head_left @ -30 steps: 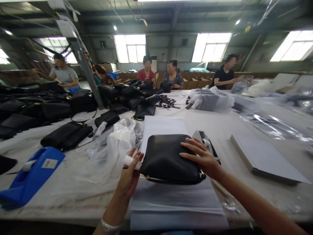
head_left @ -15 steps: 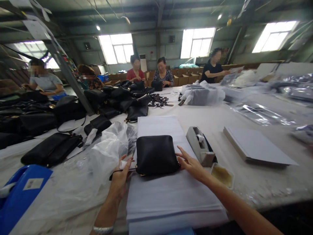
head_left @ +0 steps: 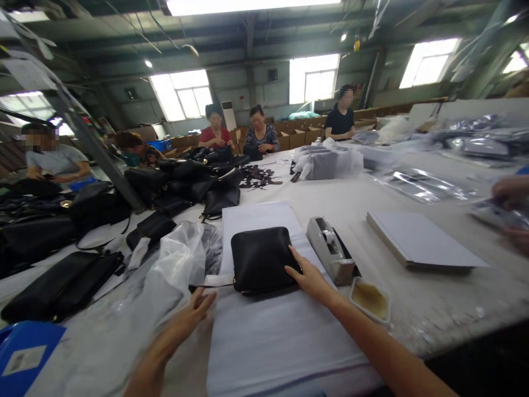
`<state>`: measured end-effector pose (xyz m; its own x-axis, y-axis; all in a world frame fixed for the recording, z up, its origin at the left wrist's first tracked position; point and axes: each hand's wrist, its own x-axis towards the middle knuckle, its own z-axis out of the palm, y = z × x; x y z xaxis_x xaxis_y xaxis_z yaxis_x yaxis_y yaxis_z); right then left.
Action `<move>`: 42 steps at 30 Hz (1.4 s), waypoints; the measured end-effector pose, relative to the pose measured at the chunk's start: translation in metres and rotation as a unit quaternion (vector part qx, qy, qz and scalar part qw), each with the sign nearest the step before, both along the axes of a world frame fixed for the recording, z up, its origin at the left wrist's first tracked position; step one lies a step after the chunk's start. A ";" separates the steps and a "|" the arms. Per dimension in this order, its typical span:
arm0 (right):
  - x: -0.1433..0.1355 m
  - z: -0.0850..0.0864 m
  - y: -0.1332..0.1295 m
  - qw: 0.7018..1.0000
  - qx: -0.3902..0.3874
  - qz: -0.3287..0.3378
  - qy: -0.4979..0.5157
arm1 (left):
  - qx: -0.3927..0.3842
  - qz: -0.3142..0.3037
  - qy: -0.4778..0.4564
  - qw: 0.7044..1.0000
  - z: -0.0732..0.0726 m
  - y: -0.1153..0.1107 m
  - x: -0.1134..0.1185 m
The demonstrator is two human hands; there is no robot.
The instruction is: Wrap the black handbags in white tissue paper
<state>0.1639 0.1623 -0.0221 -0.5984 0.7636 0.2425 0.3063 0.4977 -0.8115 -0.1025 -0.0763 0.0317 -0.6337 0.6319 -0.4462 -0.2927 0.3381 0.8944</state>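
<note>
A small black zip bag [head_left: 262, 259] lies on a stack of white tissue paper [head_left: 256, 342] in front of me. My right hand [head_left: 312, 278] rests on its right edge, fingers stretched out and touching the surface. From the bag's left corner runs a thin black strap, with a white wrapping [head_left: 219, 280] around part of it. My left hand [head_left: 194, 309] is at the far end of this strap, with its curled fingers closed on it. Crumpled clear plastic [head_left: 182, 253] lies just beyond the left hand.
Right of the paper stand a grey tape dispenser [head_left: 330, 251] and a shallow dish [head_left: 370, 300]. Farther right lies a stack of white boards [head_left: 421, 242]. Many black bags [head_left: 182, 182] are piled at left, near a blue container [head_left: 28, 353]. Another person's hands [head_left: 512, 193] show at the right edge.
My right hand has come onto the bag's edge, and the bag is slightly turned. My left hand has moved lower left, off the white wrapping. A person's hands have appeared at right.
</note>
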 end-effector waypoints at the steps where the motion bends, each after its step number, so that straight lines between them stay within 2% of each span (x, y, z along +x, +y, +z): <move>1: 0.000 0.000 -0.001 1.000 0.006 -0.001 -0.006 | -0.055 -0.030 0.033 0.997 0.007 -0.013 -0.005; 2: 0.000 0.001 -0.004 1.000 0.013 -0.002 -0.012 | -0.083 -0.059 0.062 0.993 0.017 -0.023 -0.008; 4: 0.001 0.009 -0.011 0.999 0.022 -0.004 -0.029 | -0.092 -0.064 0.115 0.987 0.037 -0.032 -0.002; 6: 0.007 0.021 -0.021 0.997 0.036 -0.016 -0.062 | -0.027 -0.076 0.162 0.983 0.054 -0.024 0.019; 8: 0.023 0.036 -0.033 0.991 0.077 -0.043 -0.099 | 0.036 -0.119 0.233 0.965 0.060 -0.002 0.049; 10: 0.049 0.049 -0.044 0.980 0.143 -0.078 -0.116 | 0.092 -0.168 0.328 0.925 0.055 0.027 0.077; 12: 0.084 0.056 -0.052 0.962 0.214 -0.115 -0.123 | 0.145 -0.213 0.400 0.879 0.042 0.057 0.092; 14: 0.121 0.055 -0.055 0.938 0.272 -0.152 -0.152 | 0.164 -0.247 0.442 0.847 0.026 0.080 0.095; 16: 0.153 0.046 -0.054 0.912 0.306 -0.179 -0.207 | 0.159 -0.268 0.467 0.827 0.011 0.095 0.091; 18: 0.174 0.032 -0.052 0.890 0.316 -0.189 -0.268 | 0.152 -0.270 0.491 0.814 -0.001 0.100 0.086; 20: 0.184 0.016 -0.050 0.879 0.311 -0.177 -0.314 | 0.130 -0.271 0.536 0.789 -0.009 0.099 0.085; 23: 0.188 -0.001 -0.047 0.876 0.295 -0.151 -0.349 | 0.051 -0.288 0.646 0.705 -0.013 0.094 0.088; 25: 0.188 -0.002 -0.042 0.872 0.306 -0.137 -0.357 | 0.003 -0.294 0.703 0.647 -0.013 0.092 0.090; 27: 0.186 0.010 -0.033 0.869 0.337 -0.123 -0.341 | -0.025 -0.292 0.729 0.619 -0.013 0.091 0.090; 29: 0.179 0.032 -0.021 0.875 0.375 -0.120 -0.281 | -0.036 -0.293 0.733 0.612 -0.013 0.091 0.090; 31: 0.160 0.062 -0.008 0.890 0.398 -0.120 -0.188 | -0.035 -0.291 0.728 0.620 -0.014 0.092 0.090; 33: 0.126 0.089 0.009 0.914 0.382 -0.083 -0.108 | -0.034 -0.282 0.720 0.633 -0.015 0.092 0.090; 35: 0.079 0.106 0.032 0.944 0.321 0.002 -0.079 | -0.036 -0.271 0.712 0.646 -0.017 0.092 0.092; 36: 0.053 0.109 0.048 0.953 0.287 0.041 -0.087 | -0.037 -0.269 0.709 0.651 -0.017 0.092 0.093; 38: -0.001 0.104 0.084 0.957 0.241 0.081 -0.141 | -0.039 -0.268 0.703 0.658 -0.018 0.092 0.095; 40: -0.052 0.090 0.124 0.941 0.204 0.064 -0.261 | -0.045 -0.268 0.702 0.658 -0.018 0.093 0.096; 42: -0.094 0.072 0.160 0.932 0.186 0.043 -0.310 | -0.051 -0.266 0.704 0.656 -0.018 0.093 0.097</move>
<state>0.0697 0.3227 0.0496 -0.7660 0.6392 0.0682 0.6050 0.7527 -0.2594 -0.0057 0.0169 0.0137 -0.1640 0.9433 0.2885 0.9839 0.1356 0.1162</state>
